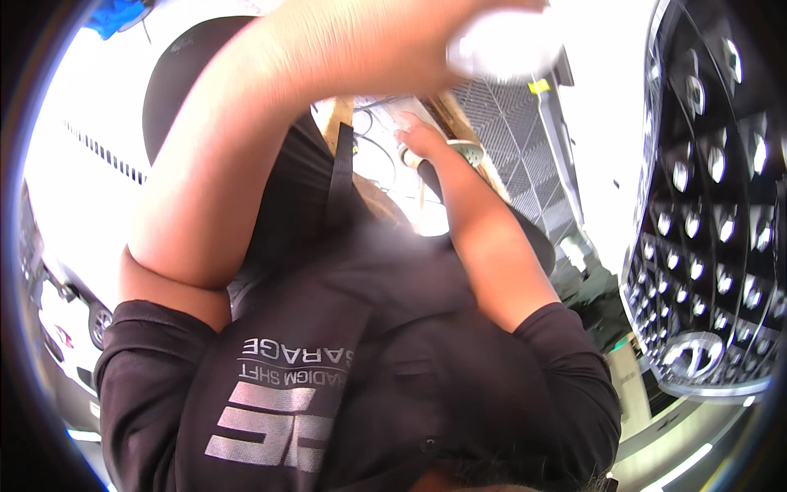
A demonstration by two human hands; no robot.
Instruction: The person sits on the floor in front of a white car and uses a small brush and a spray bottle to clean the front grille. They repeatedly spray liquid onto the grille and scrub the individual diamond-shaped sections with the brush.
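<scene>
My left hand [402, 41] is raised close in front of me at the top, its fingers curled around a rounded white object [507, 45]. Glare and blur hide what kind of object it is. Lower down and farther off, my right hand [420, 136] reaches toward a pale, brightly lit surface, with its fingers seemingly apart and nothing visible in them. A pale round disc with small holes [469, 151] lies beside my right wrist. Wooden pieces [449, 113] run on both sides of that hand.
A black car grille [697, 189] with chrome studs and a round emblem rises close on my right. Grey ribbed floor tiles [504, 123] lie beyond the wood. A thin dark cable [381, 148] loops near my right hand. At the far left stands a white car [61, 324].
</scene>
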